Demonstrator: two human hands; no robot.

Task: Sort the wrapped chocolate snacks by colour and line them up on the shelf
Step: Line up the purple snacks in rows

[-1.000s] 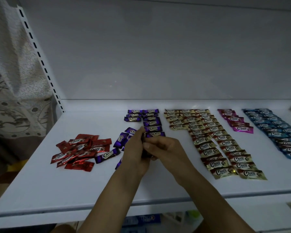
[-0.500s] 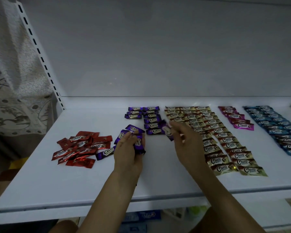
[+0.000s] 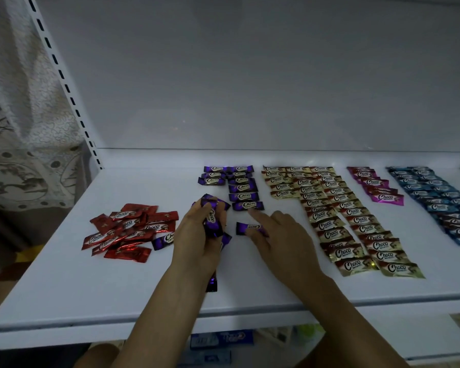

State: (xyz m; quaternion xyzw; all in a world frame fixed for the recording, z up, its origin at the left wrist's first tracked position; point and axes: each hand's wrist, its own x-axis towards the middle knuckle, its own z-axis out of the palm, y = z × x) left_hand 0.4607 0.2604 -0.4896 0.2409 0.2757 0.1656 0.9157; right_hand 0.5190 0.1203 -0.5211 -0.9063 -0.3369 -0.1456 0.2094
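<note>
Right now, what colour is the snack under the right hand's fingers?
Purple. The snack under the right hand shows best in the head view.

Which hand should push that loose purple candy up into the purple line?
Right. The right hand rests its fingers on the loose purple snack, lying just below the purple row. The left hand is busy, gripping a bundle of purple snacks.

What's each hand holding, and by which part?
Left hand grips a bunch of purple snacks around their middles. Right hand holds nothing; fingertips rest on a lone purple snack.
</note>
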